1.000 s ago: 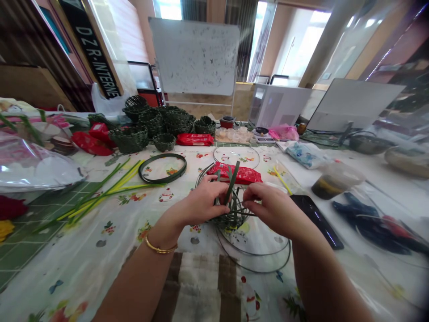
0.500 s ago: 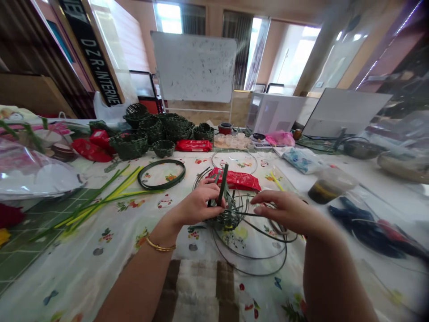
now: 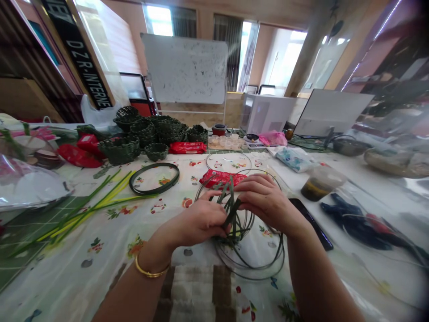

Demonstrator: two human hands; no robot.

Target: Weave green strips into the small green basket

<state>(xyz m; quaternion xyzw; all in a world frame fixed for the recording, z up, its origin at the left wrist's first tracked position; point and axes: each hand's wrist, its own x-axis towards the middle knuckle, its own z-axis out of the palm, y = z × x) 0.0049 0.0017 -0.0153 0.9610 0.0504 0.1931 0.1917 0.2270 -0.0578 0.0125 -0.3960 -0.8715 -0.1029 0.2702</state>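
Note:
A small partly woven basket (image 3: 231, 237) of dark green strips sits in front of me, its upright strips sticking out of the top. My left hand (image 3: 203, 219) is closed on the basket's left side. At the upper right, my right hand (image 3: 266, 199) has its fingers bent and pressed round a green strip (image 3: 233, 214) that stands up from the basket. Long thin weaving strands (image 3: 268, 273) loop round the basket on the cloth. My hands hide much of the weave.
Behind the basket lies a red packet (image 3: 221, 177). A coiled green band (image 3: 174, 166) and loose green and yellow strips (image 3: 97, 206) lie to the left. Finished woven baskets (image 3: 119, 150) stand farther back. On the right are a phone (image 3: 311, 223) and a cup of dark liquid (image 3: 315, 190).
My right hand has moved from the thin strand at the right to the basket's upright strips. The strips now lean together between my hands. The phone has come into sight beside my right arm.

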